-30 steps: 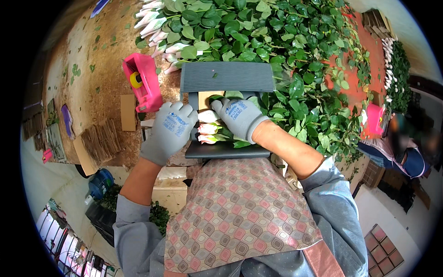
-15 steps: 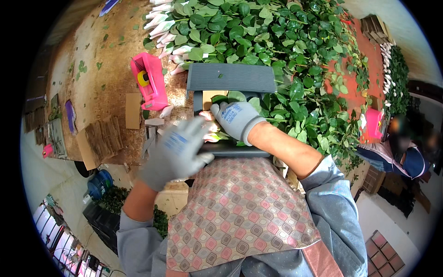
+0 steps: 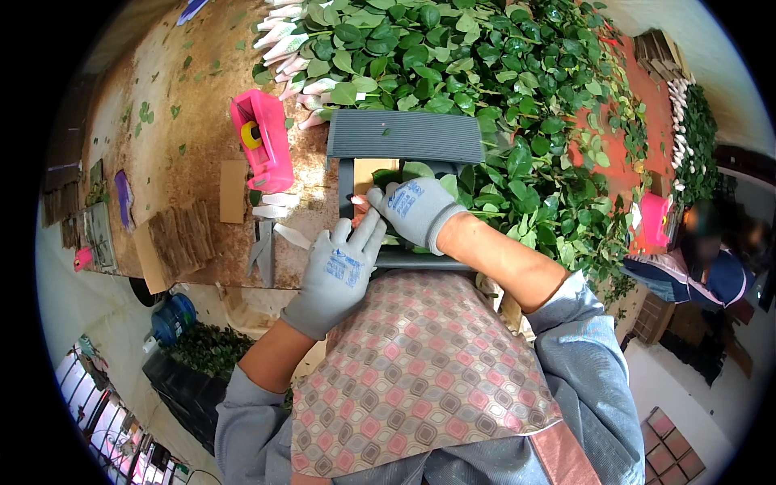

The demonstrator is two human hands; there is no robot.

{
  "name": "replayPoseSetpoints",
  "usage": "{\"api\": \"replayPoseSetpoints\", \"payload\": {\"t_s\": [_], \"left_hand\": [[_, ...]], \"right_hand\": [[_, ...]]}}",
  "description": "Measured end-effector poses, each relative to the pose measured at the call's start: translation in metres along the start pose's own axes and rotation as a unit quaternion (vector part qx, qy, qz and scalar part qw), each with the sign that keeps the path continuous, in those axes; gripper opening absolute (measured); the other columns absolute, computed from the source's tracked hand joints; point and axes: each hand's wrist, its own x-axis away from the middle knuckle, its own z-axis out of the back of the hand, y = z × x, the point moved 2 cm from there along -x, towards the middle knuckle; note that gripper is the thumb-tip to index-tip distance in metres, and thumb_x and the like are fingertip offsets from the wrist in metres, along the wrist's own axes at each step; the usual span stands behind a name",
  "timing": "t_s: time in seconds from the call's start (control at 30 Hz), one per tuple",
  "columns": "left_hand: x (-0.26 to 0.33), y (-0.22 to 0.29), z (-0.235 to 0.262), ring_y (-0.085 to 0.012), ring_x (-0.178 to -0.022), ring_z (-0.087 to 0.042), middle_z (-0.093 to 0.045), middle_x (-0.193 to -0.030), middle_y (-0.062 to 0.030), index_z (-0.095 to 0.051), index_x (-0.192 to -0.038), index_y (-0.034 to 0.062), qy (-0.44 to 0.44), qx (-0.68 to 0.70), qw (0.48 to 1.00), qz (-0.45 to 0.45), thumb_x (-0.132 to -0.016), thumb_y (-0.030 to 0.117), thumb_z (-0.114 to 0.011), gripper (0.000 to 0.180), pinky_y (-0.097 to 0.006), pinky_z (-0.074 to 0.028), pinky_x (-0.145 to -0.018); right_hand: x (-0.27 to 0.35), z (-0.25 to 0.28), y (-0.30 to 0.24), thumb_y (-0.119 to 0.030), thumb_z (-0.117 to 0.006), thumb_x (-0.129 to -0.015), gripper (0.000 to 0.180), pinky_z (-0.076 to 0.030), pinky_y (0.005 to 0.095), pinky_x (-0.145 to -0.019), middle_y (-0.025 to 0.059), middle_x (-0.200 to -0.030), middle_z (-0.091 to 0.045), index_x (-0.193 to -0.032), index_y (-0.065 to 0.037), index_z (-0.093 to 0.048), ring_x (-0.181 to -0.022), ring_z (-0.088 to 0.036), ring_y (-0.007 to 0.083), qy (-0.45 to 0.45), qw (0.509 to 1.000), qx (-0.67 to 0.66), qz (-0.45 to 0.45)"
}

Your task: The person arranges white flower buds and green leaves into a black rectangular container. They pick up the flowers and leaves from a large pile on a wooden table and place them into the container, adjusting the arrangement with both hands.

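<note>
My right hand (image 3: 416, 212), in a grey glove, is closed around a small bunch of pink rose buds with green leaves (image 3: 361, 202) inside a dark grey slotted frame (image 3: 404, 136) on the workbench. My left hand (image 3: 338, 273), also gloved, has its fingers spread and reaches up toward the buds, its fingertips at the frame's left post. Most of the bunch is hidden under my right hand.
A pile of leafy rose stems (image 3: 501, 89) covers the bench to the right. Wrapped buds (image 3: 283, 40) lie at the top. A pink tape dispenser (image 3: 263, 141), cardboard strips (image 3: 182, 234) and scissors (image 3: 263, 246) lie to the left. Another person (image 3: 719, 259) stands at far right.
My left hand let go of the bunch, dropped down and left, and now comes back up with fingers spread. My right hand kept its hold in the frame.
</note>
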Motion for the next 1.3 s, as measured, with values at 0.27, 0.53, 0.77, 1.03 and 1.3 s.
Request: {"api": "replayPoseSetpoints", "payload": {"t_s": [0.27,0.53,0.77,1.03,1.3], "left_hand": [[0.005,0.001,-0.040,-0.0275,-0.103,-0.054,-0.054,-0.149,-0.0129,-0.057,-0.142,0.0038,0.015,0.331,0.938,0.100,-0.087,0.017,-0.054,0.056,-0.040,-0.045,-0.079],[0.003,-0.001,0.003,-0.0282,-0.089,-0.058,-0.049,-0.155,-0.0172,-0.055,-0.142,0.0004,0.084,0.116,0.989,0.036,-0.082,0.010,-0.056,0.061,-0.042,-0.048,-0.072],[-0.001,0.000,-0.011,-0.0212,-0.082,-0.052,-0.051,-0.155,-0.0101,-0.062,-0.137,0.0060,0.076,0.023,0.997,0.021,-0.086,0.019,-0.057,0.053,-0.035,-0.048,-0.071],[-0.013,-0.005,-0.001,-0.0208,-0.082,-0.055,-0.057,-0.148,-0.0062,-0.066,-0.129,0.0072,0.082,0.027,0.996,0.013,-0.082,0.024,-0.067,0.051,-0.032,-0.050,-0.069],[-0.004,-0.004,-0.022,-0.0314,-0.087,-0.057,-0.044,-0.158,-0.0169,-0.057,-0.144,0.0052,0.054,0.073,0.996,0.005,-0.083,0.017,-0.060,0.063,-0.045,-0.050,-0.073]], "right_hand": [[0.042,0.135,-0.058,-0.015,-0.063,-0.079,0.056,-0.053,0.0364,-0.072,0.0111,-0.097,-0.060,-0.132,0.001,-0.053,-0.090,-0.064,0.0256,0.045,0.993,-0.019,0.106],[0.103,0.245,-0.118,-0.032,-0.065,-0.089,0.065,-0.061,0.0334,-0.072,0.0147,-0.126,-0.060,-0.146,-0.004,-0.048,-0.101,-0.068,0.0266,-0.130,0.947,-0.150,0.254],[0.061,0.264,-0.102,-0.024,-0.059,-0.092,0.049,-0.058,0.0333,-0.068,0.0077,-0.111,-0.065,-0.136,-0.003,-0.054,-0.093,-0.067,0.0227,0.080,0.953,-0.166,0.240],[0.006,0.282,-0.074,-0.010,-0.057,-0.089,0.019,-0.052,0.0325,-0.061,0.0039,-0.098,-0.064,-0.107,-0.006,-0.056,-0.075,-0.063,0.0239,0.145,0.940,-0.118,0.286],[-0.190,0.273,0.111,-0.015,-0.069,-0.087,0.022,-0.058,0.0420,-0.077,0.0159,-0.103,-0.072,-0.107,-0.006,-0.067,-0.101,-0.072,0.0324,0.211,0.973,-0.080,-0.045]]}}
